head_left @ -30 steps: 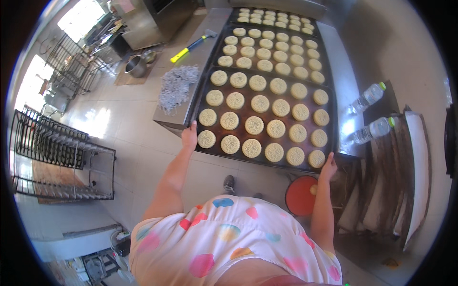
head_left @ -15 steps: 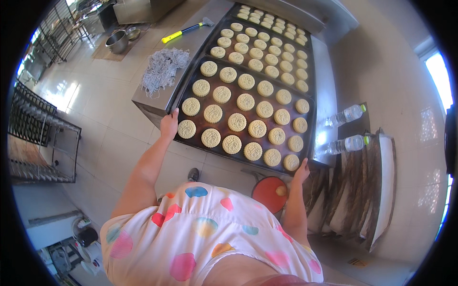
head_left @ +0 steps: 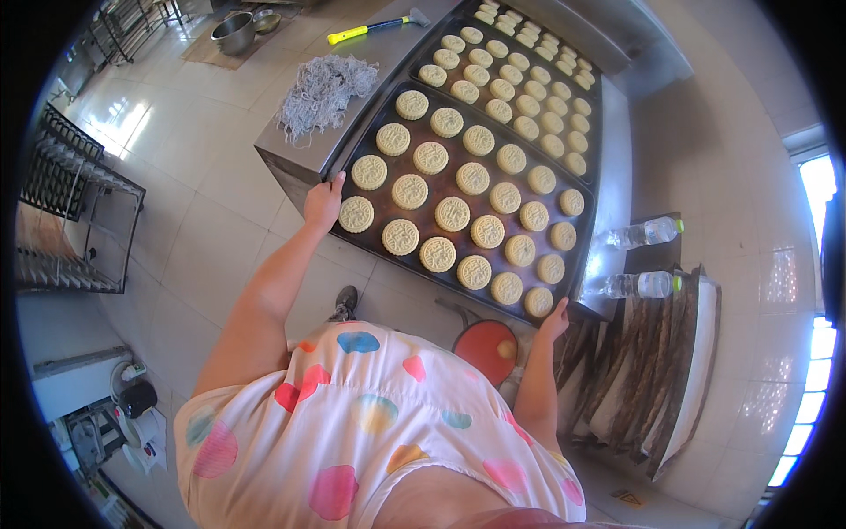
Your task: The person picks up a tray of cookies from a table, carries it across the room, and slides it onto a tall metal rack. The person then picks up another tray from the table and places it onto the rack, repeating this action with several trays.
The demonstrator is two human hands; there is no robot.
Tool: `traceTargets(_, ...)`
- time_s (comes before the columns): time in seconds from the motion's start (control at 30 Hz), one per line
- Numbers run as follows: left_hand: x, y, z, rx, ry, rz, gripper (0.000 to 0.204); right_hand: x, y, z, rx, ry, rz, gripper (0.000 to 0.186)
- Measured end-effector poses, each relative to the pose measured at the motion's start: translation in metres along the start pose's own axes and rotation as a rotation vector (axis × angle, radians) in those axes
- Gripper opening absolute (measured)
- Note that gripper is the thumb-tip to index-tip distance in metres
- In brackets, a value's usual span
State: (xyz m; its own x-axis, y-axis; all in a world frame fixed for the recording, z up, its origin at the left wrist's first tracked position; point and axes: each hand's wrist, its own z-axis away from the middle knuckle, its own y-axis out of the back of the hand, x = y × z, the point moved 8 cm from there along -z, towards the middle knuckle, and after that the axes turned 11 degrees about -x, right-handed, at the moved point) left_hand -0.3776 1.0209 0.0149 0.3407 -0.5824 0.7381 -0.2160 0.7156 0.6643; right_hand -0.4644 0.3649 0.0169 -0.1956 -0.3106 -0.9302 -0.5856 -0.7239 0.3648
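Observation:
Both my hands are on a dark baking tray [head_left: 440, 185] that carries rows of round, pale, pattern-stamped cakes [head_left: 452, 213]. My left hand [head_left: 323, 201] is closed on the tray's near left corner, thumb up on the rim. At the near right corner, my right hand [head_left: 554, 320] grips the edge, its fingers partly hidden underneath. The tray lies on a metal surface [head_left: 612, 167], its near edge jutting toward my body. Behind it, a second tray of similar cakes [head_left: 526, 105] sits close up, with more cakes further back.
Grey stringy rags [head_left: 326, 93] and a yellow-and-black-handled tool [head_left: 352, 35] lie left of the trays. Two clear bottles [head_left: 641, 233] are at the right, above upright stacked boards [head_left: 652, 370]. A red round stool [head_left: 487, 351] stands below. A metal rack [head_left: 75, 212] is far left.
My view has shifted and turned slightly, so the trays appear a little higher and further right. Both hands keep their hold on the same tray corners.

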Motion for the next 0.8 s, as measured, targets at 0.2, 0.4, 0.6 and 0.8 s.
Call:
traceTargets(0.2, -0.003, 0.002, -0.001, 0.005, 0.013, -0.023, 0.066, -0.009, -0.007, 0.004, -0.004, 0.007, -0.01, 0.064)
traceTargets(0.4, 0.007, 0.003, 0.002, -0.01, 0.014, -0.01, 0.067, -0.009, -0.002, 0.006, -0.001, -0.023, -0.008, 0.065)
traceTargets(0.6, -0.002, 0.004, 0.001, 0.012, 0.04, -0.012, 0.069, -0.018, -0.007, 0.011, 0.009, -0.025, -0.027, 0.063)
traceTargets(0.8, -0.004, 0.001, -0.002, 0.007, 0.049, -0.033, 0.07, -0.011, -0.003, 0.009, 0.026, -0.037, 0.019, 0.064)
